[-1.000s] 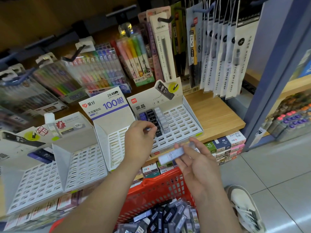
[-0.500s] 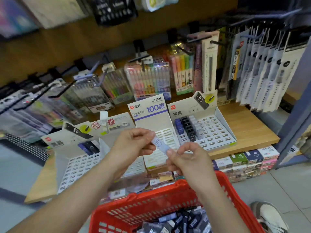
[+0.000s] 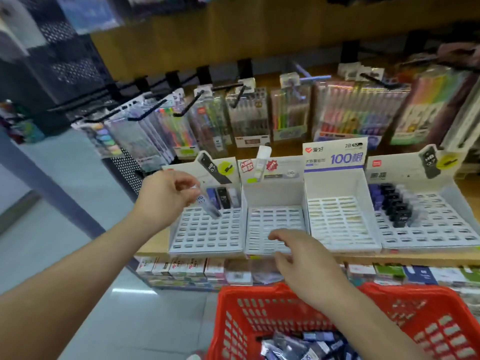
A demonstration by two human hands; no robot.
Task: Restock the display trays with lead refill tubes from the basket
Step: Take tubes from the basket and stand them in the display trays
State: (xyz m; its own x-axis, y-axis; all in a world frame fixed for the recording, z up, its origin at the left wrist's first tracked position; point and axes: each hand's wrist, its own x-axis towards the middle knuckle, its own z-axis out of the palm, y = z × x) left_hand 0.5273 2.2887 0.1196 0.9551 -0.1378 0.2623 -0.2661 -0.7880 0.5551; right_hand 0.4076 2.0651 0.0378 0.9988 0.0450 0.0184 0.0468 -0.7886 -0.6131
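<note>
My left hand (image 3: 166,196) pinches a clear lead refill tube (image 3: 207,205), tilted over the back rows of the leftmost white display tray (image 3: 205,237), where three tubes (image 3: 223,197) stand. My right hand (image 3: 304,258) hovers with relaxed fingers, holding nothing, above the red basket (image 3: 233,320) and in front of the second tray (image 3: 275,229). Several refill tubes (image 3: 306,346) lie in the basket. The third tray (image 3: 337,222) has bare slots. The rightmost tray (image 3: 428,229) holds several blue, black and clear tubes (image 3: 394,206).
The trays sit on a wooden shelf (image 3: 153,246) edge. Packs of coloured pens (image 3: 345,113) hang on hooks behind them. Small boxes (image 3: 181,268) line the shelf below. A blue post (image 3: 52,188) and grey floor (image 3: 78,255) lie to the left.
The view swung left along the shelf. My right hand let go of the tube and dropped toward the basket. My left hand carried the tube alone to the leftmost tray.
</note>
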